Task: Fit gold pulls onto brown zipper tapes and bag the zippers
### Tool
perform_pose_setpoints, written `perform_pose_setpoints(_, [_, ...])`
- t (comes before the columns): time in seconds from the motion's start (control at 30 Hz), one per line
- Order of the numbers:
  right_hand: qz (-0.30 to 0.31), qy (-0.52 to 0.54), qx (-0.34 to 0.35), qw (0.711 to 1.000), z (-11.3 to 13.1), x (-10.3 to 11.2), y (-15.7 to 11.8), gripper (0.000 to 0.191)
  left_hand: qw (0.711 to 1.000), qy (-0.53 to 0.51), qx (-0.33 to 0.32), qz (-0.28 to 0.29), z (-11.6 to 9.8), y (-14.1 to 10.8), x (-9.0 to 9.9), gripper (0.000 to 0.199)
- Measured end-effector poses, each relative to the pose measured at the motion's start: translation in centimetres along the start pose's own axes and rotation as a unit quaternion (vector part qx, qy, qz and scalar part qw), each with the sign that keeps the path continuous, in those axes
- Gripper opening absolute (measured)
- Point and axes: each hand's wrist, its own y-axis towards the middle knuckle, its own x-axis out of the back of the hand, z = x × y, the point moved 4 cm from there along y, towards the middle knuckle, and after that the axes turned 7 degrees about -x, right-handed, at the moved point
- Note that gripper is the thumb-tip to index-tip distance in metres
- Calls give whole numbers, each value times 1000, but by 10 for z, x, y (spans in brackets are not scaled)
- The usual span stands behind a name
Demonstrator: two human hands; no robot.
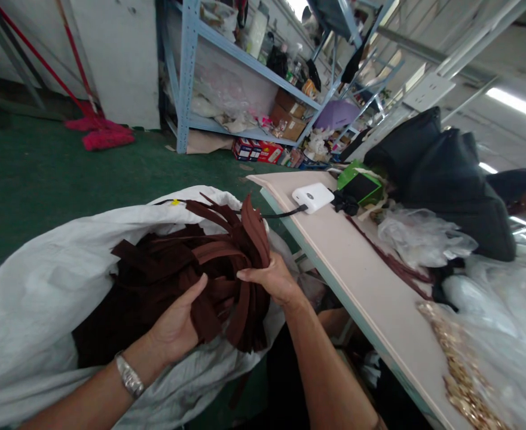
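A bundle of dark brown fabric strips (227, 257) lies in the mouth of a large white sack (43, 280). My right hand (278, 278) is closed around the right end of the bundle, its thumb across the front. From the lower left, my left hand (177, 328) grips strips too, thumb raised and fingers mostly hidden behind them. A silver bracelet (129, 376) circles my left wrist. More brown strips fill the sack beneath the hands. A black cable (285, 213) runs from behind the strips to a white device on the table.
The pale table (335, 263) slants along my right side, bearing the white device (313, 197), clear plastic bags (424, 236) and gold-coloured pieces (469, 376). Behind stands a blue metal shelf (186, 77) with boxes. A red mop (106, 132) rests on the green floor.
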Motion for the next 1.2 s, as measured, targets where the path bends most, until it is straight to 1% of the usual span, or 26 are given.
perform_pose_setpoints(0.07, [0,0,-9,1000,-4,-1,0,43,998,-12,-47,-37,-6,8,-2,16])
perform_pose_setpoints(0.17, [-16,3,-5,1000,-5,0,3,42,989,-10,-113,-96,-14,12,3,16])
perform_pose_setpoints(0.27, [-27,8,10,1000,-3,0,5,44,983,2,-135,-125,-19,11,11,16])
perform_pose_setpoints(0.37, [-38,10,26,999,0,0,7,44,982,8,-139,-129,-22,9,14,16])
perform_pose_setpoints(0.47, [-61,13,33,997,2,6,8,38,983,14,-133,-126,-23,7,16,12])
perform_pose_setpoints(0.57, [-78,19,28,996,1,11,8,32,980,29,-129,-151,-23,4,23,7])
perform_pose_setpoints(0.63, [-79,23,27,996,-1,13,7,34,974,38,-142,-173,-26,3,28,4])
perform_pose_setpoints(0.73, [-84,27,30,996,-2,13,7,39,965,42,-169,-194,-37,2,34,2])
perform_pose_setpoints(0.8, [-87,27,29,995,-3,14,8,38,961,43,-186,-202,-47,0,35,2])
perform_pose_setpoints(1.0, [-85,27,24,996,-2,14,8,35,949,34,-241,-201,-72,-7,39,5])
perform_pose_setpoints(1.1, [-95,22,23,995,-3,17,9,34,941,35,-262,-213,-81,-4,49,5])
perform_pose_setpoints(1.2, [-108,8,23,994,-7,23,11,36,931,37,-275,-238,-88,2,64,9])
